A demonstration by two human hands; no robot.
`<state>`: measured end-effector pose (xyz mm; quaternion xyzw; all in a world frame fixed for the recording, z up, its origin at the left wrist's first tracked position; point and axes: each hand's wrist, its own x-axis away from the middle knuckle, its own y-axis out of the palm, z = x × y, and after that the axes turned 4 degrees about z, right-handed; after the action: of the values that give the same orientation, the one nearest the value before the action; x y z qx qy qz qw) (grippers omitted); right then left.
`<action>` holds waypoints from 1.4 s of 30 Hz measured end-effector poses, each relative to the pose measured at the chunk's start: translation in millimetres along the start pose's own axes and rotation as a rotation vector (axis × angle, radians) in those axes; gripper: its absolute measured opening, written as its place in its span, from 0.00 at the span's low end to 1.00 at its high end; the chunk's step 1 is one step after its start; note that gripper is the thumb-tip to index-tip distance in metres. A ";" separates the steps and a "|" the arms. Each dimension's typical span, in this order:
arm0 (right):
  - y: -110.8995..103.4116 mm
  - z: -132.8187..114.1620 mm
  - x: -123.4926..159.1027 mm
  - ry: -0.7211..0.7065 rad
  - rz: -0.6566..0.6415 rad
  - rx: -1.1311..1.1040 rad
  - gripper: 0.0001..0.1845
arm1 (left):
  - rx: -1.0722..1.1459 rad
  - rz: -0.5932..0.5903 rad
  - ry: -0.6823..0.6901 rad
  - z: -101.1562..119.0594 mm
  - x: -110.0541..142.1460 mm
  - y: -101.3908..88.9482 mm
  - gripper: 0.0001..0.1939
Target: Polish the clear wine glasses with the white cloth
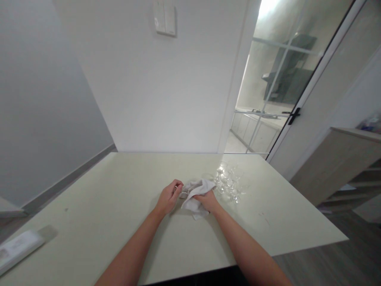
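Observation:
My left hand [168,197] and my right hand [208,201] meet over the middle of a pale table [119,190]. The right hand is closed on a white cloth [195,194], which is bunched up between the two hands. My left hand has its fingers curled, pinching a small clear glass [183,193] that is mostly wrapped by the cloth. Just behind and right of the hands stands a cluster of several clear glasses [230,182] on the table.
A white flat box [18,248] lies at the table's near left edge. A wall with a switch plate [165,18] stands behind the table. At the right are a glass door [279,91] and a wooden shelf unit [342,163].

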<state>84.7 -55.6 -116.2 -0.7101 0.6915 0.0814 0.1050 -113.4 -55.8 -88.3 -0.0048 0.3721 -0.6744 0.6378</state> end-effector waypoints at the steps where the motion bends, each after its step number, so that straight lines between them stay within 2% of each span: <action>1: 1.4 4.1 -0.9 0.051 0.034 -0.044 0.15 | 0.006 0.007 0.027 0.2 0.7 -0.1 0.15; 5: 6.6 19.8 -3.9 0.342 0.203 -0.228 0.24 | 0.000 -0.005 0.203 3.8 4.9 -1.0 0.16; 8: 5.4 23.1 -4.1 0.369 0.184 -0.227 0.28 | -0.016 -0.043 0.201 6.3 5.0 -0.2 0.15; 11: 1.7 17.9 -1.9 0.207 0.073 -0.110 0.22 | 0.108 -0.008 0.044 3.1 -1.2 2.9 0.19; 13: 0.5 12.6 0.5 0.055 -0.021 0.006 0.21 | 0.257 0.018 -0.167 -2.0 -7.4 5.2 0.20; 15: 1.0 8.2 2.6 -0.051 -0.058 0.090 0.25 | 0.380 0.006 -0.393 -7.0 -12.7 6.6 0.22; 17: 2.7 6.1 3.3 -0.083 -0.044 0.111 0.28 | 0.435 -0.014 -0.488 -9.6 -15.1 6.2 0.23; 19: 4.4 6.7 2.3 -0.053 -0.026 0.078 0.27 | 0.440 0.001 -0.419 -8.6 -13.7 4.5 0.22; 23: 5.5 14.0 -2.8 0.134 0.100 -0.093 0.19 | 0.247 0.079 -0.056 1.0 -3.0 0.9 0.15; 25: 5.1 18.7 -4.8 0.225 0.195 -0.164 0.20 | 0.100 0.082 0.113 5.8 2.4 0.4 0.13; 27: 4.9 21.9 -5.5 0.268 0.248 -0.206 0.23 | 0.014 0.064 0.193 8.4 5.4 0.8 0.10; 30: 6.1 21.4 -4.8 0.277 0.257 -0.260 0.26 | -0.010 0.067 0.155 7.3 4.6 1.6 0.10; 38: 7.5 14.0 -4.3 0.238 0.222 -0.280 0.22 | 0.140 0.231 -0.131 -3.1 -5.0 5.1 0.17; 42: 3.4 14.0 -1.8 0.175 0.180 -0.141 0.19 | 0.191 0.287 -0.220 -7.5 -7.4 6.3 0.17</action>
<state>81.6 -50.2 -129.3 -0.6553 0.7513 0.0765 -0.0137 -110.2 -45.2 -93.4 0.0351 0.2315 -0.6040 0.7618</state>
